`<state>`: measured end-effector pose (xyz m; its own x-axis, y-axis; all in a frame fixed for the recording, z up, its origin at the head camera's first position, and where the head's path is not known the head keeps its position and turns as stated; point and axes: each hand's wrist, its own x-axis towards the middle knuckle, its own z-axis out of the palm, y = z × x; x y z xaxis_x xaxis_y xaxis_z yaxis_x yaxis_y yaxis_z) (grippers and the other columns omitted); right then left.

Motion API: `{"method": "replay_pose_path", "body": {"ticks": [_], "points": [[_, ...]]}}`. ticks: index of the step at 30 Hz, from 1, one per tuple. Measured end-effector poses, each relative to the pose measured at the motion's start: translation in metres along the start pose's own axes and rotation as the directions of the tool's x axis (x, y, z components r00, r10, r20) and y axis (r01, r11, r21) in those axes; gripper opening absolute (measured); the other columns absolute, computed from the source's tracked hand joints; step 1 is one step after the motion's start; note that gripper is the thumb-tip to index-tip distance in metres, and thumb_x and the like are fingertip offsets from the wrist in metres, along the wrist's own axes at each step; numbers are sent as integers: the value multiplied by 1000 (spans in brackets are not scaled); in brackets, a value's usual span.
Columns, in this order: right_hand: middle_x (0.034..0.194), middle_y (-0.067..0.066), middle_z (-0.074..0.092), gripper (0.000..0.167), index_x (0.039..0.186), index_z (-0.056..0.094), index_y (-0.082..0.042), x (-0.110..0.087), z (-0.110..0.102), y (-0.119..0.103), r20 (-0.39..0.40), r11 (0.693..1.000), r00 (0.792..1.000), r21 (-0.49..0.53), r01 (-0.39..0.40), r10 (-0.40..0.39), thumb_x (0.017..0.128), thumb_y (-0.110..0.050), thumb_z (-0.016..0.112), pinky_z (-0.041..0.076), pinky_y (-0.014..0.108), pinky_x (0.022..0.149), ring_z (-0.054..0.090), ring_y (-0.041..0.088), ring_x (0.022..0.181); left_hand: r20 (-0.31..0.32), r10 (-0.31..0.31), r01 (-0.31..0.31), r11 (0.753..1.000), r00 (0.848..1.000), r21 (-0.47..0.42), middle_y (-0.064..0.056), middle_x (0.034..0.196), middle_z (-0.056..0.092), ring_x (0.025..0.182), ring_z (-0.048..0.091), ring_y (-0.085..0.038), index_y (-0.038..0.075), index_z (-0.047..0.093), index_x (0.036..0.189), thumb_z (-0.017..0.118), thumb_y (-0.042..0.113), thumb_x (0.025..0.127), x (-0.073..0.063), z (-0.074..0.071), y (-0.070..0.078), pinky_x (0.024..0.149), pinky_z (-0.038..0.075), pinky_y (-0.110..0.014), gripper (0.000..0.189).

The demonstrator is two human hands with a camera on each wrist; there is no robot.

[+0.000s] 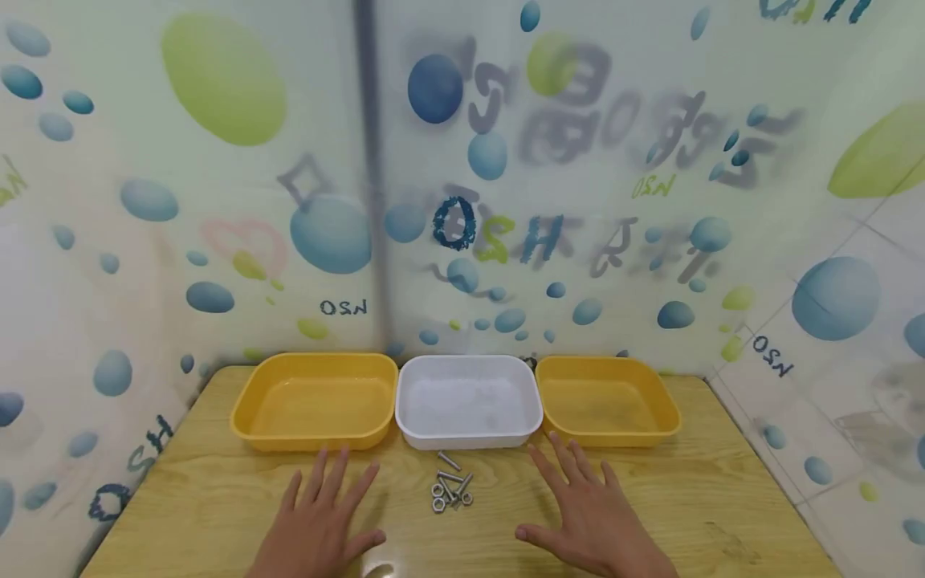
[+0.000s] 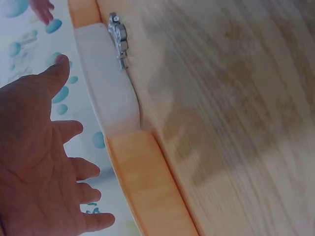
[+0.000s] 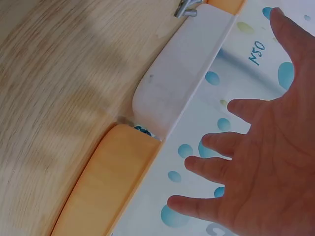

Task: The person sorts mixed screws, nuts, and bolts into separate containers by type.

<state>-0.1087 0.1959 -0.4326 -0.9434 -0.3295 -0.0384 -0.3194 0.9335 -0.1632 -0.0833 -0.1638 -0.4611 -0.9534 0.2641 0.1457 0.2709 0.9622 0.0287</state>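
Note:
My left hand [image 1: 321, 518] is held with fingers spread over the left part of the table, holding nothing. On the other side my right hand [image 1: 588, 514] is spread in the same way, also holding nothing. Between the two hands lies a small pile of metal bolts [image 1: 450, 477] and hex nuts [image 1: 438, 505], apart from both. One bolt [image 1: 449, 461] lies a little behind the rest, close to the white tray [image 1: 470, 442]. The left wrist view shows the palm and stretched fingers of the left hand [image 2: 34, 152]; the right wrist view shows those of the right hand [image 3: 266, 162].
A yellow tray [image 1: 311, 444] stands left of the white tray, another yellow tray [image 1: 614, 441] right of it, in a row along the back. All rest on a wood-grained table [image 1: 723, 498]. A patterned curtain [image 1: 462, 177] hangs behind and at the sides.

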Motion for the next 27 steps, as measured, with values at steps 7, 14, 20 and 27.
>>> {"method": "replay_pose_path", "body": {"ticks": [7,14,20,27], "points": [[159,10,26,105,154,28,-28,7,-7,-8,28,1000,999,4,-22,22,71,-92,37,29,68,103,32,40,141,-12,-58,57,997,998,-46,-17,153,37,140,28,-47,26,46,145,59,66,83,12,-13,-18,103,30,-69,75],[153,12,36,101,152,32,-27,16,-13,-19,-25,999,1000,49,7,-6,73,-89,39,35,64,102,37,36,138,-4,-91,90,993,996,-70,-20,155,30,140,22,-51,29,36,150,49,68,88,22,-37,-46,102,24,-74,75],[146,12,47,94,150,36,-24,23,-12,-26,-61,994,998,99,41,-35,76,-78,56,41,56,101,46,32,132,24,-130,132,989,991,-65,-23,155,29,138,21,-55,27,32,152,49,64,91,33,-48,-71,99,24,-76,73],[138,6,56,92,148,41,-24,31,-14,-38,-90,992,995,114,49,-39,75,-80,55,52,50,86,57,28,120,-28,-185,184,982,982,-37,-26,148,38,129,33,-56,18,36,149,47,65,92,48,-50,-100,87,37,-72,75]]}}
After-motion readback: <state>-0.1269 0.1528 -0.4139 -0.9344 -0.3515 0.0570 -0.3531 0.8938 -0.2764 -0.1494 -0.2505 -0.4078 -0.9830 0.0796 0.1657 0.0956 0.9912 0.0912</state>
